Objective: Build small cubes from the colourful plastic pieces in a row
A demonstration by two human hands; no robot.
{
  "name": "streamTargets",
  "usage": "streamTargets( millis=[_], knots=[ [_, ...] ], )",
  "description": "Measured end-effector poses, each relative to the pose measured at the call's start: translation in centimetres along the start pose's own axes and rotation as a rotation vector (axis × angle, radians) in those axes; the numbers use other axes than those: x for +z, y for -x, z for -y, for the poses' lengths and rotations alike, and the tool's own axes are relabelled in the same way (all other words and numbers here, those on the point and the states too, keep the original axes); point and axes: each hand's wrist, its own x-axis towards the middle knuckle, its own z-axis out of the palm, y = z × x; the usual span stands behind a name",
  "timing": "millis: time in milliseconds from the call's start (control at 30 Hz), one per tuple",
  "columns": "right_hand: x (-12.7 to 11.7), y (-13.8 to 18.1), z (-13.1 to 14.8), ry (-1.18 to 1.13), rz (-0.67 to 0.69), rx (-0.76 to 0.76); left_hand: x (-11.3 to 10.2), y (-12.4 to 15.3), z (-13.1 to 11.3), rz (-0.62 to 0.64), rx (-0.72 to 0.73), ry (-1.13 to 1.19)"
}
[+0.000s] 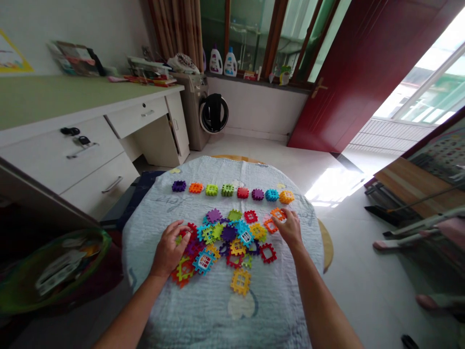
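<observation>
A heap of colourful notched plastic building squares (229,233) lies on the cloth-covered table, some with window-like cut-outs. At the heap's right edge, my right hand (290,228) pinches an orange window square (278,214) between thumb and fingers. Another orange square (270,225) lies just below it. My left hand (170,248) is at the heap's left side, thumb and fingers apart, beside a red square (192,230); whether it touches that piece is hard to tell. Behind the heap stands a row of several assembled cubes, from a purple cube (178,186) to a yellow cube (286,197).
The round table has a pale blue cloth (276,300). A lone yellow square (240,282) lies nearer me. To the left are a white-drawered desk (69,155) and a green-rimmed bin (105,242). A washing machine (192,111) and red door (348,63) stand beyond.
</observation>
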Motion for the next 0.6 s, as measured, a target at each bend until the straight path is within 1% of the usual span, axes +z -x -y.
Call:
streamTargets(
  millis=[100,267,400,600],
  knots=[
    [-0.3,1.5,-0.8,0.101,0.041,0.006,0.0,0.0,0.1,0.001,-0.005,0.003],
    [0.4,3.6,0.7,0.295,0.175,0.057,0.1,0.1,0.2,0.027,-0.002,0.005],
    [0.4,3.7,1.4,0.343,0.207,0.089,0.0,0.1,0.0,0.044,0.005,0.008],
    [0.1,3.2,1.4,0.354,0.259,0.084,-0.2,0.0,-0.2,0.042,0.003,0.047]
  ],
)
